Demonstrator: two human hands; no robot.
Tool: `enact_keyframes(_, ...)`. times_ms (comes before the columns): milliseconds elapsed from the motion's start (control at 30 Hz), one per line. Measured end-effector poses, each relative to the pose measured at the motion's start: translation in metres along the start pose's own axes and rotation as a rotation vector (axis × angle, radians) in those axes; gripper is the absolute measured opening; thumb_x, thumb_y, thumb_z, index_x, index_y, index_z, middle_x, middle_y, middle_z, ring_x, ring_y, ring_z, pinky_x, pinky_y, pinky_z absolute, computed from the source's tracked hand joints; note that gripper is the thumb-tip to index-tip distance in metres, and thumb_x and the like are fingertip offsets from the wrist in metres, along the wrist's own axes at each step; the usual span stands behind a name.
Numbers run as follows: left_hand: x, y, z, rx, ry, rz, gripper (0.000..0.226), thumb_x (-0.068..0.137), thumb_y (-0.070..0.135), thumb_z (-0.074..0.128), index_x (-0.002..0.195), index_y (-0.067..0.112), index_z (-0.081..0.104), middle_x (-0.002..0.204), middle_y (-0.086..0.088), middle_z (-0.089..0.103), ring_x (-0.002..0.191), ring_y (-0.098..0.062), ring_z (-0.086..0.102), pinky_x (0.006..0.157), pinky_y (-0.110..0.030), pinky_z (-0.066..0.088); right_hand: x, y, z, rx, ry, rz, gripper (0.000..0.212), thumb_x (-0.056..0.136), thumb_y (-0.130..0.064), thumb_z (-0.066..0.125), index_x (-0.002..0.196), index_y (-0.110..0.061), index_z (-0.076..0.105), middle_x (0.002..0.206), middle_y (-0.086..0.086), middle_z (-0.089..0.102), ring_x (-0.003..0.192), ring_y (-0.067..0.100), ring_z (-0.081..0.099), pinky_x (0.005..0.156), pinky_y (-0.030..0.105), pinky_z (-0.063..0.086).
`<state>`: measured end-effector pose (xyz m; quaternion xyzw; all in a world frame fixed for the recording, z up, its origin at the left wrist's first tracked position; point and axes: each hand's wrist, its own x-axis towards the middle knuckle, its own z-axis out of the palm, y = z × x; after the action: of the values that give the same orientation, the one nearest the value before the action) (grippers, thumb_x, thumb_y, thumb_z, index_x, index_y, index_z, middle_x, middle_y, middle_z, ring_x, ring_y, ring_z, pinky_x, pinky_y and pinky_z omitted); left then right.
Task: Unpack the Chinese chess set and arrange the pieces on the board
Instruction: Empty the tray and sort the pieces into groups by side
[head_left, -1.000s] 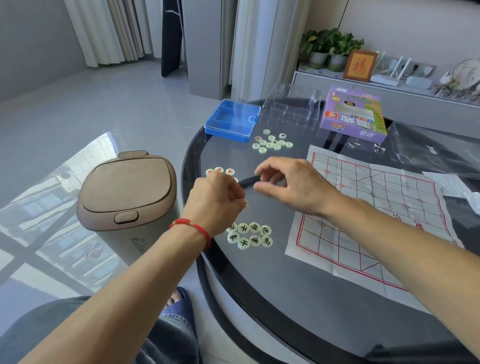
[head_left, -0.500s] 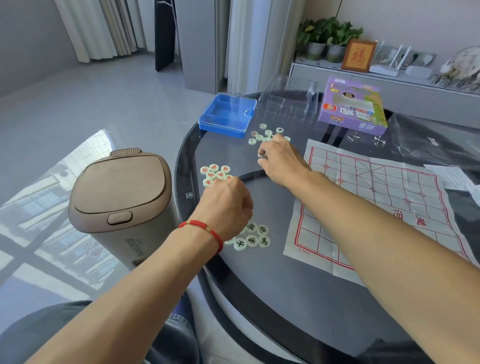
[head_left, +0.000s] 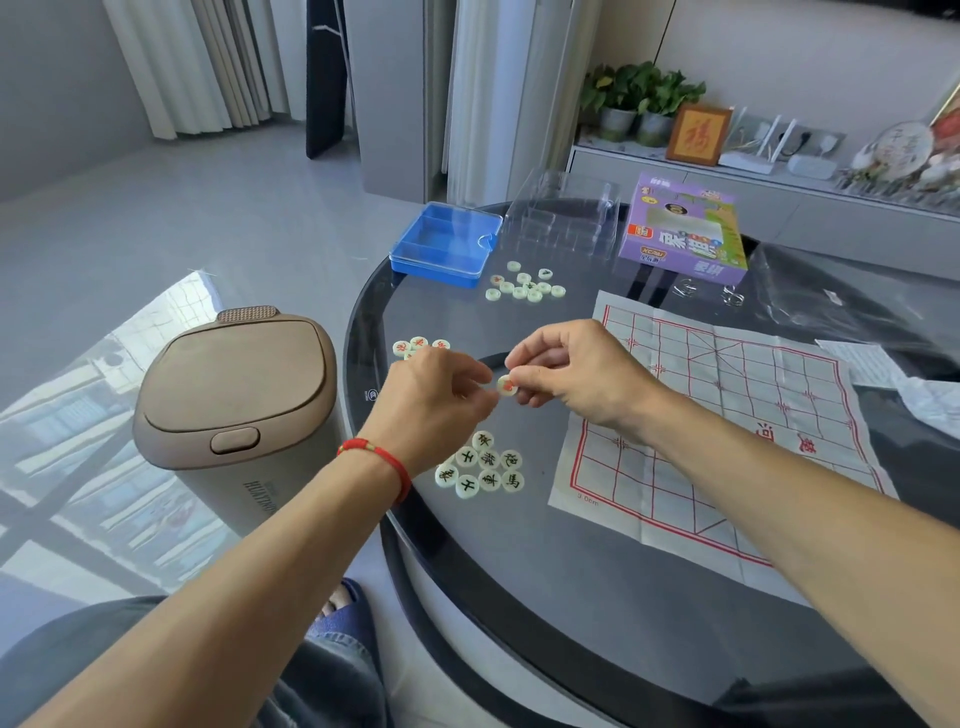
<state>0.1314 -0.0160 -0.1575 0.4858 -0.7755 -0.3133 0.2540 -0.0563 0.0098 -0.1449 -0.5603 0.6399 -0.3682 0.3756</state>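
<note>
- Nearest, a cluster of pale round black-lettered chess discs (head_left: 480, 465) lies on the dark glass round table (head_left: 519, 582), just left of the creased white paper board with red grid (head_left: 727, 415).
- Above them, the right hand (head_left: 576, 376) pinches a small pale red-marked disc (head_left: 506, 385) by its rim; the left hand (head_left: 431, 402), fingers curled, meets it.
- Likely light, rigid and slick: grip it edgewise.
- Farther off lies a loose pile of pale discs (head_left: 524, 285).
</note>
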Motion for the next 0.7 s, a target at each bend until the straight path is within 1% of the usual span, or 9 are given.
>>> enact_keyframes(67, -0.001, -0.002, 0.000, -0.158, -0.039, -0.050, 0.019, 0.089, 0.032, 0.074, 0.101, 0.017, 0.076, 0.078, 0.002, 0.076, 0.063, -0.006, 0.069, 0.064, -0.022, 0.059, -0.006, -0.003, 0.005, 0.053, -0.061, -0.015, 0.010, 0.090, -0.001, 0.073, 0.100, 0.001, 0.071, 0.079, 0.015, 0.076, 0.071, 0.019, 0.074, 0.067, 0.026, 0.059)
enact_keyframes(133, 0.000, -0.004, -0.003, -0.196, -0.038, -0.087, 0.012, 0.087, 0.028, 0.077, 0.092, 0.017, 0.076, 0.071, 0.000, 0.075, 0.058, -0.008, 0.069, 0.065, -0.032, 0.062, -0.008, -0.005, 0.011, 0.083, -0.107, -0.020, 0.010, 0.090, -0.003, 0.074, 0.100, 0.000, 0.071, 0.079, 0.014, 0.076, 0.074, 0.021, 0.074, 0.068, 0.027, 0.059)
enact_keyframes(200, 0.001, -0.008, -0.007, -0.133, -0.020, -0.104, 0.006, 0.084, 0.025, 0.079, 0.084, 0.019, 0.076, 0.067, 0.001, 0.074, 0.056, -0.006, 0.066, 0.062, -0.026, 0.058, -0.006, -0.004, 0.016, 0.061, -0.108, -0.018, 0.011, 0.090, -0.008, 0.076, 0.099, -0.002, 0.072, 0.081, 0.013, 0.077, 0.075, 0.024, 0.075, 0.069, 0.030, 0.061)
enact_keyframes(233, 0.002, -0.011, -0.010, -0.053, -0.001, -0.109, 0.005, 0.083, 0.024, 0.079, 0.080, 0.021, 0.075, 0.069, 0.002, 0.074, 0.060, -0.007, 0.067, 0.062, -0.022, 0.055, -0.003, -0.003, 0.017, -0.047, -0.074, -0.040, 0.010, 0.091, -0.014, 0.076, 0.097, -0.007, 0.073, 0.080, 0.009, 0.077, 0.076, 0.023, 0.075, 0.071, 0.031, 0.061)
enact_keyframes(300, 0.007, -0.022, -0.019, 0.157, 0.043, -0.126, 0.009, 0.082, 0.020, 0.076, 0.074, 0.023, 0.074, 0.077, 0.002, 0.073, 0.074, -0.014, 0.069, 0.069, -0.024, 0.055, 0.007, 0.002, 0.016, -0.441, 0.029, -0.130, 0.008, 0.093, -0.025, 0.071, 0.096, -0.018, 0.073, 0.084, -0.002, 0.075, 0.082, 0.019, 0.071, 0.078, 0.034, 0.058)
enact_keyframes(367, 0.014, -0.038, -0.027, 0.283, 0.066, -0.168, 0.013, 0.081, 0.015, 0.073, 0.070, 0.023, 0.073, 0.085, -0.001, 0.074, 0.084, -0.022, 0.069, 0.078, -0.034, 0.060, 0.017, 0.006, 0.015, -0.756, 0.101, -0.178, 0.015, 0.096, -0.025, 0.061, 0.104, -0.019, 0.072, 0.098, -0.001, 0.072, 0.095, 0.023, 0.066, 0.085, 0.036, 0.053)
enact_keyframes(433, 0.018, -0.047, -0.034, 0.333, 0.065, -0.217, 0.016, 0.079, 0.014, 0.077, 0.068, 0.025, 0.073, 0.086, -0.004, 0.073, 0.083, -0.023, 0.068, 0.077, -0.038, 0.061, 0.028, 0.010, 0.016, -0.868, 0.134, -0.148, 0.021, 0.098, -0.023, 0.055, 0.113, -0.014, 0.068, 0.109, 0.007, 0.068, 0.104, 0.031, 0.062, 0.088, 0.039, 0.052)
enact_keyframes(533, 0.022, -0.053, -0.036, 0.323, 0.069, -0.243, 0.015, 0.075, 0.015, 0.082, 0.067, 0.025, 0.075, 0.083, -0.003, 0.072, 0.080, -0.022, 0.068, 0.076, -0.038, 0.062, 0.045, 0.014, 0.021, -0.902, 0.177, -0.064, 0.026, 0.099, -0.022, 0.053, 0.119, -0.007, 0.061, 0.117, 0.013, 0.064, 0.111, 0.035, 0.060, 0.092, 0.040, 0.049)
enact_keyframes(700, 0.026, -0.056, -0.034, 0.278, 0.062, -0.244, 0.014, 0.074, 0.018, 0.086, 0.071, 0.024, 0.073, 0.083, -0.004, 0.072, 0.082, -0.022, 0.069, 0.078, -0.038, 0.062, 0.072, 0.020, 0.023, -0.808, 0.277, 0.049, 0.031, 0.101, -0.019, 0.053, 0.129, -0.009, 0.058, 0.129, 0.015, 0.060, 0.120, 0.035, 0.057, 0.094, 0.040, 0.046)
